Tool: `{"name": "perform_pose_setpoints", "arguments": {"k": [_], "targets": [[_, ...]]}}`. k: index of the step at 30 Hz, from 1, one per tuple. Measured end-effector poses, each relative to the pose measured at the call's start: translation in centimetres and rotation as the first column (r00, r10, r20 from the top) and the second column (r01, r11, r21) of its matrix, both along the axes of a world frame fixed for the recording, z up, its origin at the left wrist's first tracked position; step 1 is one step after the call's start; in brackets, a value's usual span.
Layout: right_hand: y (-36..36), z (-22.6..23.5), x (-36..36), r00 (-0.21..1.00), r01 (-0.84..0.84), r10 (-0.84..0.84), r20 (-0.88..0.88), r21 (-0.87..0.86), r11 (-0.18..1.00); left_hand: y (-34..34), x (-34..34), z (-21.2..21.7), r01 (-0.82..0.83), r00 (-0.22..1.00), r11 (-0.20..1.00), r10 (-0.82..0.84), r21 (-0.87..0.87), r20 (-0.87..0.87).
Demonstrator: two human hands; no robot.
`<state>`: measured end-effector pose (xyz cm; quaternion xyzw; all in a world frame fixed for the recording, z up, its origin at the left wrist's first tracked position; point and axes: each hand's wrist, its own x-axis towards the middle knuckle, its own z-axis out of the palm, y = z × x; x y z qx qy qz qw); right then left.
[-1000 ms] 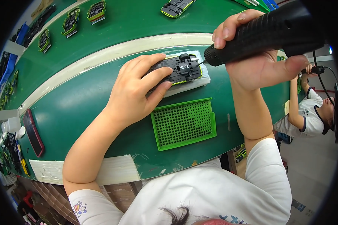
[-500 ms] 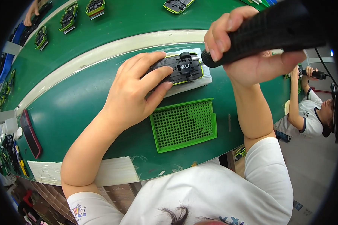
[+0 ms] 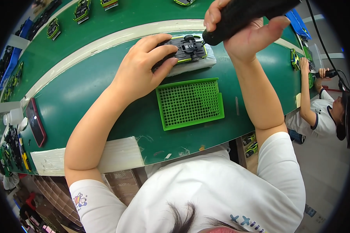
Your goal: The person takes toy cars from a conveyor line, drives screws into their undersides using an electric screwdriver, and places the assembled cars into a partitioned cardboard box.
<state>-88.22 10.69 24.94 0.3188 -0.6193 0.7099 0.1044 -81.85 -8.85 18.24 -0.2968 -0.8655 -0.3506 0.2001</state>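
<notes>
Right hand (image 3: pixel 245 33) has lifted black electric screwdriver (image 3: pixel 252 13), fist wrapped | left hand (image 3: pixel 144 70) fingers pressing upturned black-green toy car (image 3: pixel 186 48) onto white foam pad (image 3: pixel 194 64)

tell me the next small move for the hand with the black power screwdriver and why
Probably lower the screwdriver tip straight down onto the toy car. The right hand holds it tilted just beside the car's right end, while the left hand pins the upturned car on its white pad.
</notes>
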Motion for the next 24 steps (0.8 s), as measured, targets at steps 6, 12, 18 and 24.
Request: {"name": "perform_pose_setpoints", "arguments": {"k": [6, 12, 18, 24], "targets": [[2.6, 0.6, 2.0, 0.909, -0.415, 0.402, -0.108, -0.176, 0.893, -0.3, 0.1, -0.4, -0.016, 0.999, 1.0, 0.015, -0.009, -0.033], [2.3, -1.8, 5.2, 0.896, -0.444, 0.438, -0.076, -0.109, 0.889, -0.2, -0.2, -0.6, 0.002, 0.998, 1.0, -0.002, -0.005, -0.068], [1.8, -2.5, 5.3, 0.909, -0.416, 0.417, -0.021, -0.138, 0.899, -0.2, -0.1, -0.5, 0.001, 0.997, 1.0, -0.001, -0.006, -0.072], [1.7, -3.2, 5.5, 0.923, -0.37, 0.383, 0.043, -0.178, 0.912, -0.2, -0.1, -0.6, 0.0, 0.997, 1.0, 0.0, -0.001, -0.075]]}}
